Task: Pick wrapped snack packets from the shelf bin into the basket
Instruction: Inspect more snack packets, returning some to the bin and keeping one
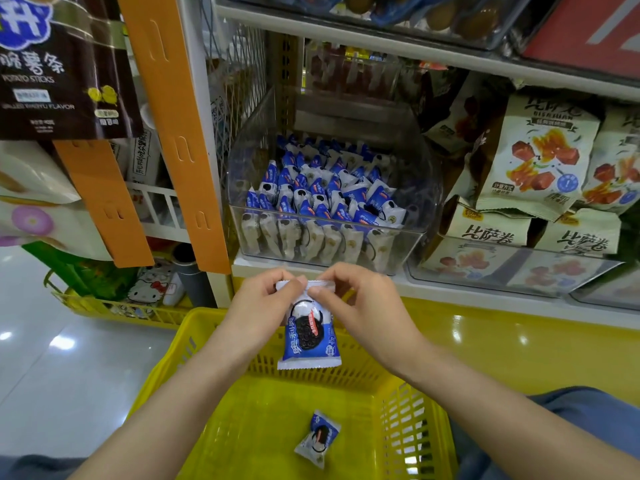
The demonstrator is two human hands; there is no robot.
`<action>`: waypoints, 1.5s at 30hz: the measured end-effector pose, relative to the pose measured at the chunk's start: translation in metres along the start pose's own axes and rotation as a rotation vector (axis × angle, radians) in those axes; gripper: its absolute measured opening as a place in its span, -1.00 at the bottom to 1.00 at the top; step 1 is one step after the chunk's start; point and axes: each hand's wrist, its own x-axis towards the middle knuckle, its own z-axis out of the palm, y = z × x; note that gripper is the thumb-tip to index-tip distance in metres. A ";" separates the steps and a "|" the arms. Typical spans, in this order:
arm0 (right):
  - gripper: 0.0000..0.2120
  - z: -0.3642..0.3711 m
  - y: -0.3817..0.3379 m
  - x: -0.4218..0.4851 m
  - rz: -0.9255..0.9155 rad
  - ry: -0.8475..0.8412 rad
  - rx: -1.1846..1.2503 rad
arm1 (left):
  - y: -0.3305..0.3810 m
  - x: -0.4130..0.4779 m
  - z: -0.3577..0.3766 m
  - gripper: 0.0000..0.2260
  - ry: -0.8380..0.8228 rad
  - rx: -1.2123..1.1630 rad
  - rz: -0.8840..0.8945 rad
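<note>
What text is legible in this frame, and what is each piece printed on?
"POTATO STICKS", "脆薯条": dark hanging bag, upper left; its smaller print is blurred.
"比萨卷": beige bags on the right shelf.
Held packet, pinched by left hand and right hand: blue Chinese lettering, not surely readable.
Packets in the clear bin and the loose packet in the basket: too small.

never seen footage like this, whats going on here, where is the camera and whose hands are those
There is no machine here: one camera worn on a person's head looks down at their own bare hands. The left hand and right hand both pinch the top edge of a blue-and-white snack packet, which hangs above a yellow basket. One similar packet already lies on the basket floor. On the shelf behind, a clear bin holds many more.
</note>
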 end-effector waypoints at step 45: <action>-0.74 -0.010 -0.013 0.004 0.500 -0.117 0.814 | -0.001 -0.005 0.007 -0.76 0.162 0.146 0.286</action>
